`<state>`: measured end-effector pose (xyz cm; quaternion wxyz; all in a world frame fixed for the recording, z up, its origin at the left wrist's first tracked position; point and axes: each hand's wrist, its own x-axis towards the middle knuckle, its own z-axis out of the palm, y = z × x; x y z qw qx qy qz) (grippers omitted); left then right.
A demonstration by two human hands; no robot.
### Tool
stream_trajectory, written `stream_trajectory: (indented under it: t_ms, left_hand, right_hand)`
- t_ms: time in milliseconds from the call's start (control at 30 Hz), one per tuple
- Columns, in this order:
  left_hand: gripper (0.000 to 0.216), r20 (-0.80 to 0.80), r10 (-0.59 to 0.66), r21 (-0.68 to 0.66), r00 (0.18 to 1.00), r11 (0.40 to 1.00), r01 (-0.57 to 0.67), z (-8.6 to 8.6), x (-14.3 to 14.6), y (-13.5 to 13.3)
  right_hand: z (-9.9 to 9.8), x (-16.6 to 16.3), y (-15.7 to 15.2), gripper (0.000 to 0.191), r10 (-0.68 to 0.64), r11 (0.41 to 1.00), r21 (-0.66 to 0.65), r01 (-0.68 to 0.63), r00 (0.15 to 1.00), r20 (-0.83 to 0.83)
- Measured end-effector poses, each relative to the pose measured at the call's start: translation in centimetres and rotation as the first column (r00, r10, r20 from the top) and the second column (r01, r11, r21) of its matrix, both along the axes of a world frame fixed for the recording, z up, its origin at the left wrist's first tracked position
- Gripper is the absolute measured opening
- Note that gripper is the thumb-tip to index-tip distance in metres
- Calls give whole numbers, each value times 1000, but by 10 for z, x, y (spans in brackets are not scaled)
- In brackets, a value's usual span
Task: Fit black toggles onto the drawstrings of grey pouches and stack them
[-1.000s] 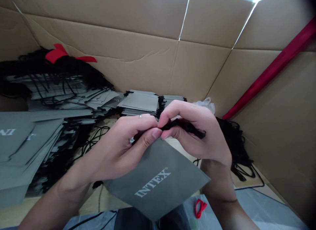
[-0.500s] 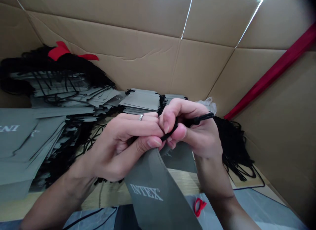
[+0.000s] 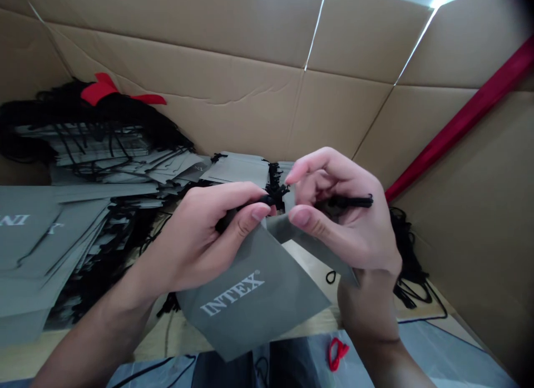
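A grey drawstring pouch [image 3: 258,299] printed with white INTEX letters hangs from my left hand [image 3: 217,232]. That hand pinches the black cord [image 3: 267,200] at the pouch's top corner between thumb and forefinger. Just to the right is my right hand [image 3: 342,210], its thumb and forefinger apart. Its other fingers are curled round a short, narrow bunch of black cord [image 3: 354,201], whose end sticks out past the palm. Behind the pouch, below the right hand, a second grey flap [image 3: 321,246] shows; whether it belongs to the same pouch I cannot tell.
Piles of grey pouches [image 3: 25,254] with black cords fill the left side. More stacked pouches [image 3: 237,168] lie behind my hands, against the cardboard wall [image 3: 233,65]. Black cords [image 3: 406,249] lie at right. A red tie [image 3: 337,352] is below the table edge.
My right hand has let go of the cord at the pouch top and moved right, thumb and forefinger spreading. The pouch has swung left and now faces me more fully.
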<state>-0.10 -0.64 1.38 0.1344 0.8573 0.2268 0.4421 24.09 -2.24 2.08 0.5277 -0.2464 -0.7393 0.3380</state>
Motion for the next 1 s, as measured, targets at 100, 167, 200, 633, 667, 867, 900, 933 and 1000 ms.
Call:
stream_trajectory:
  t_ms: [100,167,200,633,667,867,900,933,1000]
  left_hand:
    - [22,-38,-16,-35,999,999,14,-1,0,1]
    - [20,-57,-33,-55,998,998,30,-1,1,2]
    - [20,-62,-45,-64,997,997,41,-1,0,2]
    - [31,-69,-120,-138,990,984,110,-2,4,3]
    - [29,-72,-121,-147,990,983,109,-3,4,4]
    - [13,-192,-77,-210,978,977,35,-1,-11,20]
    - [16,-210,-66,-222,975,975,18,0,-14,23]
    - [22,-201,-42,-238,979,971,-8,0,-17,27]
    - [28,-96,55,-272,994,959,-79,-1,-21,31]
  right_hand:
    - [3,4,-9,33,-101,995,15,100,993,55]
    - [6,5,-13,33,-115,993,0,115,991,66]
    - [7,5,-14,33,-103,994,-23,105,992,65]
    - [0,-2,-1,21,-59,998,12,58,982,180]
    - [-1,-3,2,22,-54,998,21,52,982,181]
    - [0,0,15,27,-264,960,119,254,961,78]
    - [0,1,16,26,-316,943,134,306,947,56]
    - [0,3,16,23,-368,921,152,360,929,30]
    - [0,5,15,16,-457,871,194,452,889,-19]
